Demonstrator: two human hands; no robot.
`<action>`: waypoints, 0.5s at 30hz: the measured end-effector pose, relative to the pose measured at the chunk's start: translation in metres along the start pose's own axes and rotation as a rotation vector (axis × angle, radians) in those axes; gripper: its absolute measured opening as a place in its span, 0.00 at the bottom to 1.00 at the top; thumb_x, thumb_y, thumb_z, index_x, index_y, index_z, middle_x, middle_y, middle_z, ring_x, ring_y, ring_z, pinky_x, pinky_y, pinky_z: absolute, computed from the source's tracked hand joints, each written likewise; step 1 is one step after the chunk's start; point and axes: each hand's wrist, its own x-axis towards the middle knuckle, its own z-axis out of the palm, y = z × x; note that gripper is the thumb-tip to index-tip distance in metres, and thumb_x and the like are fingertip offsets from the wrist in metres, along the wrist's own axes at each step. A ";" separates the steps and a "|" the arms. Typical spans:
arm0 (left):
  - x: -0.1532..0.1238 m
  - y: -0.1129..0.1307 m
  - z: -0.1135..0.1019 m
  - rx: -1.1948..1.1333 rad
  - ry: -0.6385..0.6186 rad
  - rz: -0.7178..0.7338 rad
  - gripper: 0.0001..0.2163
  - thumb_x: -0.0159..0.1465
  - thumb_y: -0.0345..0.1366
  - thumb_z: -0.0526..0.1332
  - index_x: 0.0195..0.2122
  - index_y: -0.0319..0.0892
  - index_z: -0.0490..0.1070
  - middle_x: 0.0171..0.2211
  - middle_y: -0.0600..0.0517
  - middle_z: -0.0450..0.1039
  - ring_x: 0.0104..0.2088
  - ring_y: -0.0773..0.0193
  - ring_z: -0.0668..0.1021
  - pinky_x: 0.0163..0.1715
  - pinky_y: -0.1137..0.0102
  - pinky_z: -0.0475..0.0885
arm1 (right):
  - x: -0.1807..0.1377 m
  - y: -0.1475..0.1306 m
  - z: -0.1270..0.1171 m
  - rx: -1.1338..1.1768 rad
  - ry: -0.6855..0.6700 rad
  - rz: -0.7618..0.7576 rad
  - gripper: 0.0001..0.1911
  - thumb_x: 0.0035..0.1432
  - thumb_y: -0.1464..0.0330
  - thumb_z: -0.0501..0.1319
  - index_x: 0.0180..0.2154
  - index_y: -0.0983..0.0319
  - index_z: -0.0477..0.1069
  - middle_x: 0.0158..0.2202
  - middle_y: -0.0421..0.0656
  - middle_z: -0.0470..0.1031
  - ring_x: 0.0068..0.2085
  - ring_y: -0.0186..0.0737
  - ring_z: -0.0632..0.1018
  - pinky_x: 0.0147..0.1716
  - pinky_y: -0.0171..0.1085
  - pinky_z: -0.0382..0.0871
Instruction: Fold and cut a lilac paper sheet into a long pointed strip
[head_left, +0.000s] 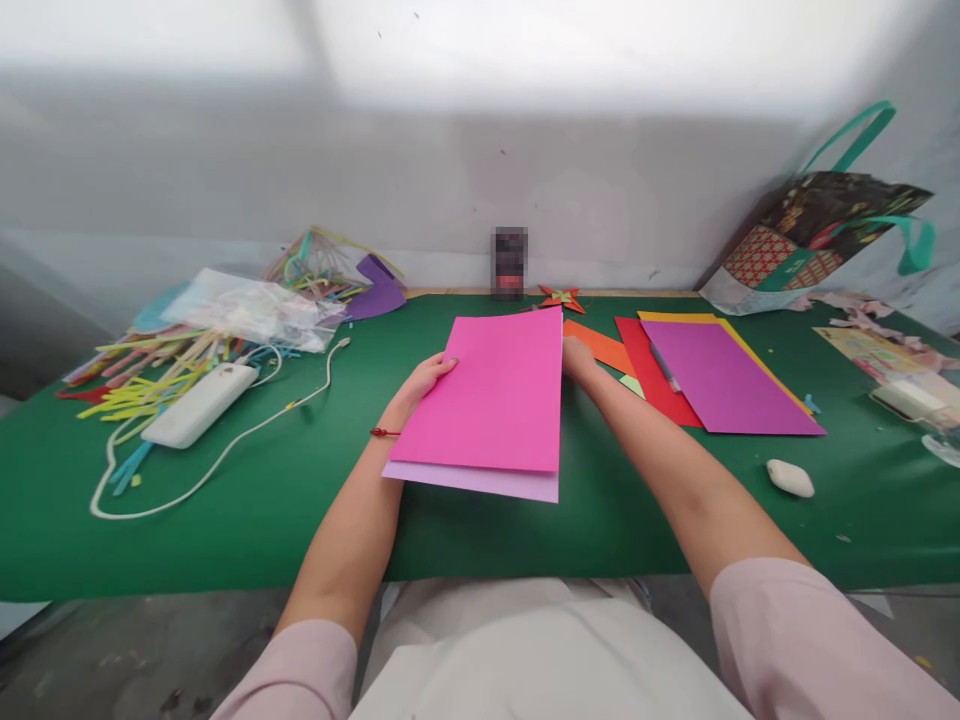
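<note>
The bright pink rectangular paper sheet (491, 395) lies over a pale lilac paper sheet (480, 481), whose near edge shows as a strip below it; both are held up over the green table (465, 545), mid-way across, with their lower left corner overlapping the left forearm. The left hand (429, 378) has its grip clamped on the left edge of the bright pink rectangular paper sheet, thumb on top; the right hand (576, 355) is at the far part of the right edge, its fingers hidden, so I cannot tell whether its grip is closed.

To the left, a stretch of green surface separates the sheets from the looping white cable (225, 445); to the right, room is tighter, with an orange paper piece (600, 347) just beside the right hand, then a red paper sheet (639, 365) partly under a purple paper sheet (739, 380); the table's front edge runs close to the person's body.
</note>
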 end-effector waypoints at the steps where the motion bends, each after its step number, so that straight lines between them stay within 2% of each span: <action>1: 0.003 -0.003 0.001 0.022 0.002 -0.004 0.08 0.53 0.31 0.66 0.34 0.38 0.73 0.30 0.49 0.78 0.28 0.62 0.79 0.31 0.69 0.73 | -0.002 0.011 -0.002 -0.017 0.007 0.061 0.18 0.67 0.66 0.48 0.52 0.65 0.68 0.46 0.53 0.74 0.47 0.49 0.76 0.43 0.45 0.70; 4: 0.010 -0.013 0.007 0.086 0.048 -0.001 0.09 0.50 0.33 0.67 0.32 0.38 0.73 0.28 0.50 0.77 0.28 0.61 0.78 0.32 0.68 0.72 | -0.013 0.042 -0.007 -0.057 0.056 0.175 0.21 0.66 0.66 0.47 0.59 0.60 0.63 0.49 0.53 0.74 0.50 0.51 0.75 0.44 0.44 0.69; 7: 0.013 -0.023 0.016 0.146 0.102 0.016 0.10 0.47 0.34 0.68 0.29 0.38 0.71 0.25 0.52 0.75 0.26 0.61 0.77 0.31 0.68 0.70 | -0.025 0.071 -0.013 -0.089 0.094 0.244 0.23 0.65 0.65 0.48 0.61 0.57 0.60 0.49 0.52 0.75 0.49 0.52 0.76 0.43 0.44 0.69; 11: 0.014 -0.033 0.030 0.237 0.176 0.071 0.09 0.48 0.33 0.67 0.28 0.39 0.69 0.24 0.53 0.73 0.27 0.61 0.76 0.32 0.67 0.70 | -0.041 0.105 -0.024 -0.127 0.125 0.375 0.23 0.65 0.66 0.48 0.60 0.57 0.61 0.48 0.53 0.75 0.47 0.51 0.77 0.40 0.43 0.68; 15: 0.014 -0.038 0.038 0.355 0.254 0.171 0.07 0.50 0.32 0.64 0.30 0.40 0.68 0.29 0.50 0.75 0.34 0.57 0.77 0.36 0.66 0.71 | -0.054 0.129 -0.034 -0.166 0.100 0.457 0.22 0.66 0.65 0.47 0.59 0.61 0.60 0.46 0.56 0.75 0.46 0.53 0.77 0.39 0.43 0.68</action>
